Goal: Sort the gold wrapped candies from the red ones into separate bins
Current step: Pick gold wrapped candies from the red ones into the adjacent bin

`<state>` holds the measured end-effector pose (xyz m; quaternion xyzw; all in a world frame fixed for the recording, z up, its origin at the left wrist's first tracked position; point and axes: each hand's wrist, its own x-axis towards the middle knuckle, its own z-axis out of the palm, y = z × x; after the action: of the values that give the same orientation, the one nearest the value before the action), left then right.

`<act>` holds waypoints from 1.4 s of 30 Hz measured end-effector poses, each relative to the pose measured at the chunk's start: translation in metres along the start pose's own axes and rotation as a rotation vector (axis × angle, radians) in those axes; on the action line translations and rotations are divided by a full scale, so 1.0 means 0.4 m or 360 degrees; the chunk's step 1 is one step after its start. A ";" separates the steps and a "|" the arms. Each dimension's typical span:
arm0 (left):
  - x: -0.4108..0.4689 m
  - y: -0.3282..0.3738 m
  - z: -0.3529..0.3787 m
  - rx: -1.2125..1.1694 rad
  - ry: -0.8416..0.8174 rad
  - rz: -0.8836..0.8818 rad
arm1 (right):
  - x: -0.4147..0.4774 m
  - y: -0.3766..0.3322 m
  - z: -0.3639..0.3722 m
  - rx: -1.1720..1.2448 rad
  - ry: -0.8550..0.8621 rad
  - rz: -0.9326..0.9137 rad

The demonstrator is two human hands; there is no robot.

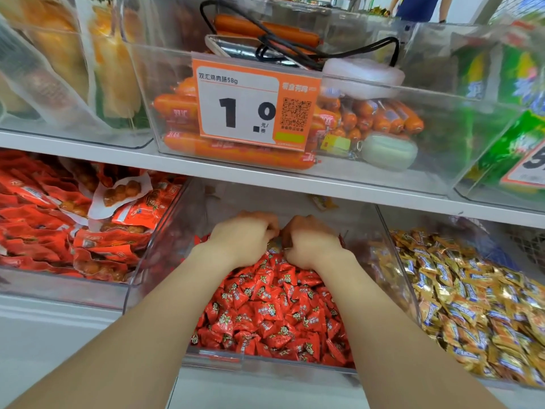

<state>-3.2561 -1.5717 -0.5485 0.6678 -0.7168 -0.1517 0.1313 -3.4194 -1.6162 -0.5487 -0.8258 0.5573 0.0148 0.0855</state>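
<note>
A clear middle bin (153,249) holds a heap of red wrapped candies (274,308). To its right, another clear bin (386,231) is full of gold wrapped candies (460,296). My left hand (241,237) and my right hand (309,240) are both deep in the back of the red bin, knuckles up, fingers curled down into the pile and nearly touching each other. A bit of gold wrapper (275,249) shows between the two hands. What each hand's fingers hold is hidden under the hands.
A white shelf edge (265,178) runs just above the hands. Above it a clear bin of orange sausages (177,104) carries an orange price tag (250,104). Red snack packets (59,219) fill the bin on the left. A person stands at the far top right.
</note>
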 end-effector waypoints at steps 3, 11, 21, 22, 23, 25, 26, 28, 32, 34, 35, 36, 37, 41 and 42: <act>0.019 0.011 0.008 0.0107 0.0034 -0.0100 | -0.011 0.002 -0.001 0.0032 0.0007 0.0096; 0.062 0.018 0.043 0.0455 -0.0127 -0.0097 | -0.009 0.034 -0.001 0.0133 -0.0022 0.0230; 0.056 0.010 0.057 0.0519 -0.0038 0.0025 | -0.009 0.022 0.014 -0.0103 0.0012 0.0097; 0.052 0.011 0.052 0.0494 -0.0044 0.0028 | -0.007 0.018 0.011 -0.0065 -0.0015 0.0114; 0.048 0.014 0.044 0.0451 -0.0052 0.0027 | -0.005 0.017 0.006 0.0017 -0.0032 0.0135; 0.043 0.018 0.020 0.0269 -0.0039 -0.0001 | 0.005 0.020 -0.018 0.0335 -0.0022 0.0226; 0.043 0.017 0.007 0.0159 -0.0005 -0.0030 | 0.005 0.022 -0.036 0.0509 0.0002 0.0272; 0.039 0.016 -0.017 0.0019 0.0108 -0.0093 | -0.004 0.031 -0.071 0.0782 0.0083 0.0339; 0.021 0.010 -0.038 -0.0045 0.0160 -0.0130 | -0.045 0.047 -0.103 0.1185 0.0066 0.0416; 0.021 0.004 -0.038 -0.0079 0.0150 -0.0105 | -0.055 0.050 -0.105 0.1297 0.0090 0.0471; 0.024 0.001 -0.036 -0.0120 0.0128 -0.0098 | -0.058 0.050 -0.107 0.1373 0.0121 0.0516; 0.027 -0.002 -0.034 -0.0161 0.0100 -0.0090 | -0.061 0.050 -0.109 0.1459 0.0140 0.0551; 0.026 -0.003 -0.032 -0.0189 0.0063 -0.0071 | -0.065 0.048 -0.109 0.1527 0.0146 0.0571; 0.022 0.004 -0.011 -0.0081 0.0003 0.0070 | -0.081 0.050 -0.099 0.1418 0.0106 0.0516; 0.021 0.007 -0.004 -0.0009 -0.0024 0.0082 | -0.085 0.047 -0.097 0.1329 0.0071 0.0501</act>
<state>-3.2586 -1.5802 -0.5460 0.6475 -0.7344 -0.1552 0.1316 -3.4525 -1.5982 -0.5087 -0.6257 0.6361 -0.2165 0.3962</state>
